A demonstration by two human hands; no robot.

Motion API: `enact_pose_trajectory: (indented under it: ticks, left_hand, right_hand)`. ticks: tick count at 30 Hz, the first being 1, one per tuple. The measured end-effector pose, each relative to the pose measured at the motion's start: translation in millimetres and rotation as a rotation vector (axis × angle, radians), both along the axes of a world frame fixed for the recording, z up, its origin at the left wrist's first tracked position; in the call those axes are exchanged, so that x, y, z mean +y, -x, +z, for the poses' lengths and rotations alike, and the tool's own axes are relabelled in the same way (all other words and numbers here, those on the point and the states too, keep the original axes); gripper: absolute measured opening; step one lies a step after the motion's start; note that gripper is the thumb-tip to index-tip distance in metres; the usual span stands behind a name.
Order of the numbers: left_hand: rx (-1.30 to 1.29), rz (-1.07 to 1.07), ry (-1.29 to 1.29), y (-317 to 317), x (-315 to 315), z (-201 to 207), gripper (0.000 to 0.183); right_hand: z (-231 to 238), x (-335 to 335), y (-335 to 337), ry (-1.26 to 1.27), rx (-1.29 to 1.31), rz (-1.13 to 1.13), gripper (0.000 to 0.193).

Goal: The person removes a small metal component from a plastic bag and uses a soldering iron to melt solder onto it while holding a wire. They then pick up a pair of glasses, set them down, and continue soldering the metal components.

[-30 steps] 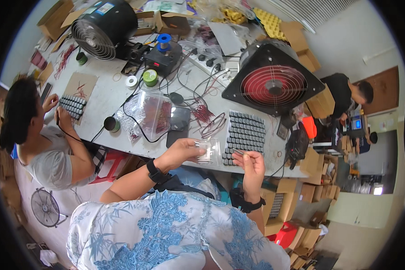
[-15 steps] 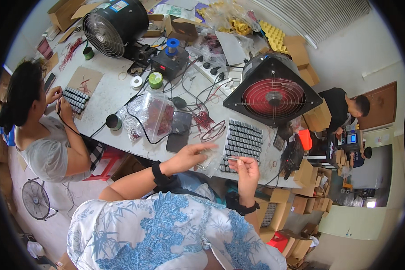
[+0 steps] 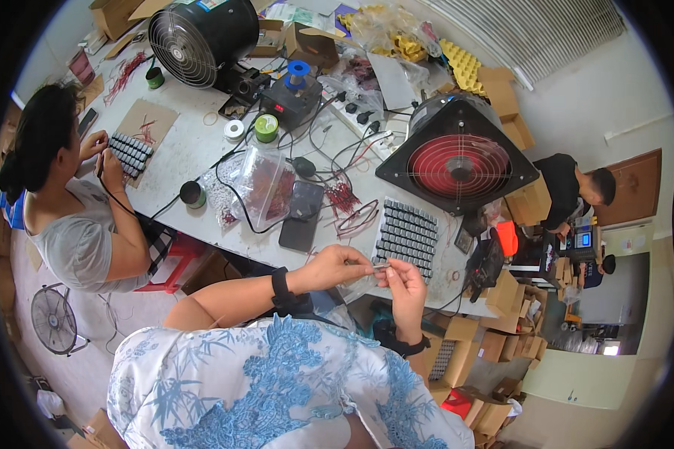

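Note:
My left hand [image 3: 335, 269] and my right hand [image 3: 404, 288] meet in front of my body, above the table's near edge. Between their fingertips is a small, thin metal piece [image 3: 381, 266], pinched from both sides; its exact kind is too small to make out. Just beyond my right hand lies a tray-like block of dark square parts in rows [image 3: 406, 238]. Left of it, thin dark red wires [image 3: 357, 218] are loose on the table. A dark phone-like slab [image 3: 298, 233] with a smaller dark box [image 3: 305, 202] on it lies beyond my left hand.
A square black fan with red blades [image 3: 457, 168] stands at the back right. Clear bags of red wires [image 3: 266, 191], a solder spool on a black unit [image 3: 296, 82] and cables crowd the middle. At left, a seated co-worker [image 3: 82, 217] handles another block. Open cardboard boxes [image 3: 457, 348] stand lower right.
My left hand has moved right and closed its fingertips on the metal piece held by my right hand. The clear bag beneath my left hand is now mostly hidden.

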State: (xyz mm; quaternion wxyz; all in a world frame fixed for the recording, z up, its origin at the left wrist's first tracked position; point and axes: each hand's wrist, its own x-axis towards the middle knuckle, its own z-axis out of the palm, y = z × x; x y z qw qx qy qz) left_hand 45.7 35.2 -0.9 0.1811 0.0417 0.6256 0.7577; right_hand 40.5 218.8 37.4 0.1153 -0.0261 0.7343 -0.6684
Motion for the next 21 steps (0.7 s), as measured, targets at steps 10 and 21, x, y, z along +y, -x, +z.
enact_pose_trajectory:
  ticks: [10,21]
  left_hand:
    - [0.008,-0.010,0.025,-1.2,1.2,-2.6,0.020]
    - [0.055,-0.037,0.068,-1.8,0.9,-7.2,0.021]
  right_hand:
    - [-3.4,-0.5,-1.3,0.005,0.013,0.004,0.018]
    - [0.7,-5.5,-1.3,-0.057,0.006,-0.006,0.020]
